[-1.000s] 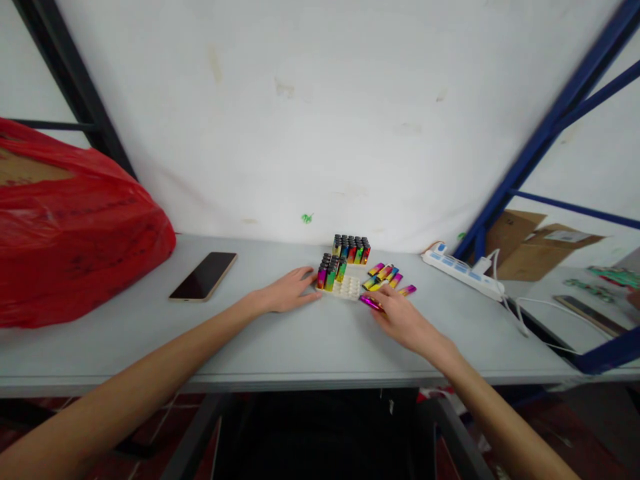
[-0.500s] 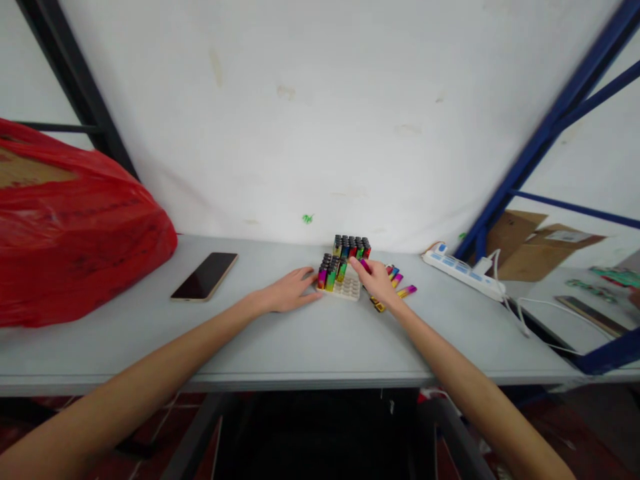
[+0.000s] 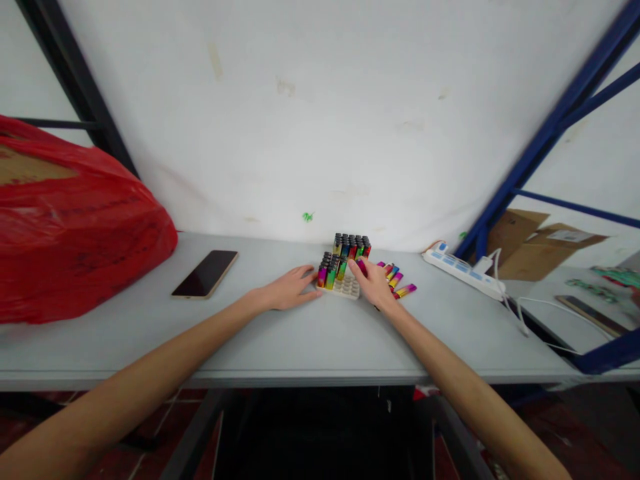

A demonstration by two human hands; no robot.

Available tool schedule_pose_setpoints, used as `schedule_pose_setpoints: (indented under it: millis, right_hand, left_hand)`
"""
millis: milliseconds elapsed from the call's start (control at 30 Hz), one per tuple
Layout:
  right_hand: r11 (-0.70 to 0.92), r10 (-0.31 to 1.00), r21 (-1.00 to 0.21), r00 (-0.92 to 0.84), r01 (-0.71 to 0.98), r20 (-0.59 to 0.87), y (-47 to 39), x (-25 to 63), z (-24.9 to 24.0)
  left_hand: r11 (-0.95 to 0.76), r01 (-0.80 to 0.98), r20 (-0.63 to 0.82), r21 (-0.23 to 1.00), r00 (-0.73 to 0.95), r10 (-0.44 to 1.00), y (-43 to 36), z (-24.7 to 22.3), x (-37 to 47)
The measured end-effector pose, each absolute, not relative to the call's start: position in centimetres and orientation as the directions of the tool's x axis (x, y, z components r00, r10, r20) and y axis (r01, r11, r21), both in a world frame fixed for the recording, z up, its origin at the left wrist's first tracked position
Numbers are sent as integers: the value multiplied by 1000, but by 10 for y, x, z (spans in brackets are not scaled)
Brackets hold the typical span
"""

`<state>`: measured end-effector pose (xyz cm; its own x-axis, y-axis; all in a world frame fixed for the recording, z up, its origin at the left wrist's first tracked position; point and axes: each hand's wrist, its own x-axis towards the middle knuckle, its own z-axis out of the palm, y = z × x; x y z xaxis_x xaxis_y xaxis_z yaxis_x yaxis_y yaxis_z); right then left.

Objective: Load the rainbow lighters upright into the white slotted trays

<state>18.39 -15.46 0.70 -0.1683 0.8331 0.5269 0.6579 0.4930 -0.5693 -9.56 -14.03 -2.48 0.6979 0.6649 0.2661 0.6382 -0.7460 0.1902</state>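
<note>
Grey laminate surface (image 3: 300, 347) runs under both my forearms. My left hand (image 3: 287, 291) lies flat and open, fingertips against the white tray (image 3: 347, 287). My right hand (image 3: 373, 283) pinches what looks like a magenta lighter (image 3: 362, 267) at the tray's right edge, beside the upright lighters (image 3: 331, 272). Loose lighters (image 3: 400, 280) lie just right of it. Farther left sit a phone (image 3: 205, 273) and a red bag (image 3: 75, 233); farther right, a power strip (image 3: 463, 270). Behind rises a scuffed white wall (image 3: 320, 120), flanked by blue shelving (image 3: 550, 127).
</note>
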Motion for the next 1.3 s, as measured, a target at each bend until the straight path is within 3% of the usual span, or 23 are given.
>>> schedule_pose_setpoints:
  millis: [100, 233, 367, 667, 933, 1033, 1167, 1300]
  right_hand:
    - [548, 807, -512, -257, 662, 531, -157, 184, 11]
    - [631, 727, -323, -391, 705, 565, -155, 185, 15]
    - [579, 779, -206, -461, 789, 425, -153, 185, 15]
    - [567, 792, -272, -425, 778, 438, -138, 181, 9]
    - [500, 832, 0, -480, 866, 276, -149, 178, 9]
    - [546, 808, -21, -519, 838, 280, -152, 181, 13]
    - [570, 771, -100, -489, 815, 407, -146, 203, 22]
    - [312, 853, -115, -225, 943, 471, -136, 244, 25]
  left_hand:
    - [-752, 629, 271, 196, 702, 659, -141, -24, -96]
    - [-757, 622, 286, 203, 701, 653, -140, -26, -96]
    - [-752, 630, 284, 195, 698, 658, -139, -28, -97]
    - [-742, 648, 259, 172, 697, 669, -142, -24, -95]
    - [-746, 646, 259, 163, 701, 664, -141, -25, -95]
    - [-749, 641, 270, 167, 701, 660, -141, -25, -95]
    - [-753, 640, 267, 155, 706, 656, -140, -25, -96]
    - [-746, 653, 258, 132, 704, 662, -140, -24, -97]
